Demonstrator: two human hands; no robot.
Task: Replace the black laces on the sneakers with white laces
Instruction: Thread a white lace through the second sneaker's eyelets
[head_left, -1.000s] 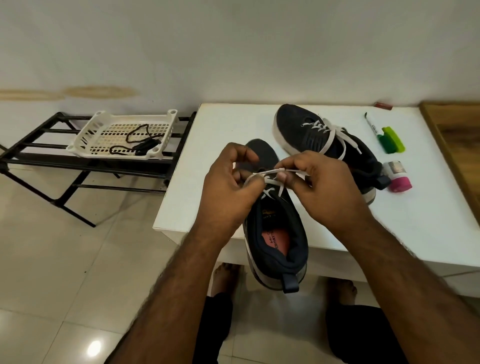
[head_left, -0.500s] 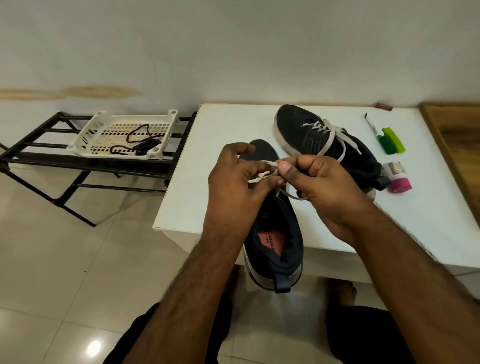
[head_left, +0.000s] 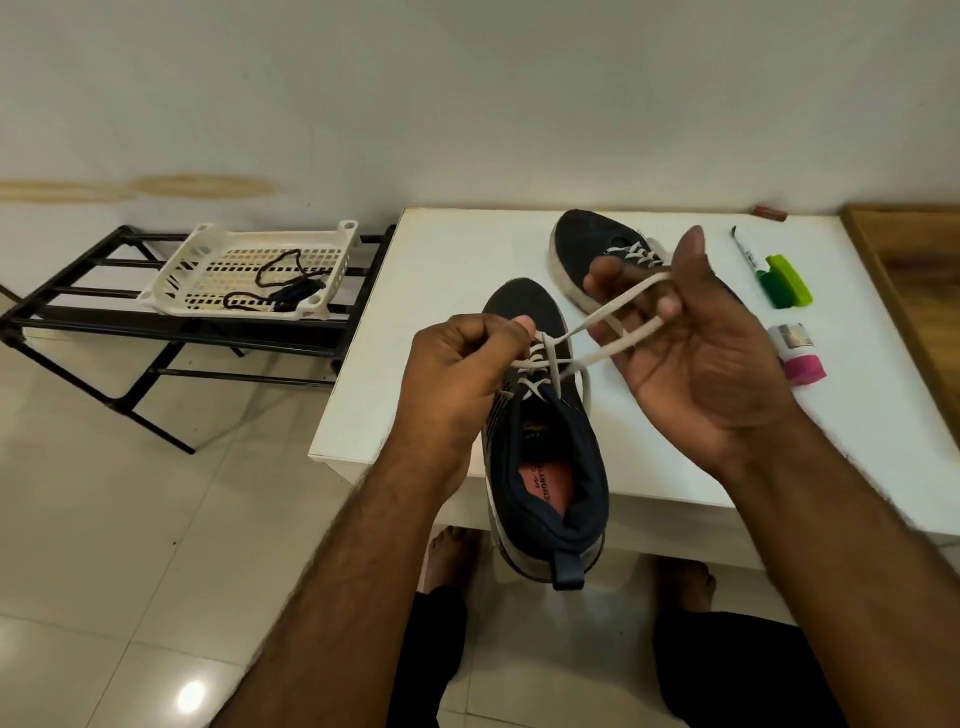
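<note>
Fingers (head_left: 667, 306) of right hand (head_left: 696, 358) curled through a loop of white lace (head_left: 613, 306), loop stretched taut up and right from the near sneaker (head_left: 540, 431). Left hand (head_left: 457, 374) pinching the other strand tight at the top eyelets, fist closed on it, just left of the knot. Near sneaker on the front edge of the white table (head_left: 457, 260), heel hanging over the edge, white lacing already threaded up the tongue. Second sneaker (head_left: 576, 244) behind it, partly hidden by the right hand, laced white too. Black laces (head_left: 280, 280) in the white basket (head_left: 208, 254) on the black rack (head_left: 78, 312), well left of the table. Markers (head_left: 779, 280) and pink-capped tube (head_left: 797, 353) right of the sneakers. Likely tying the bow, near the end. For a clean knot: keep left pinch firm, pull both sides evenly, avoid dragging the shoe off the edge.
</note>
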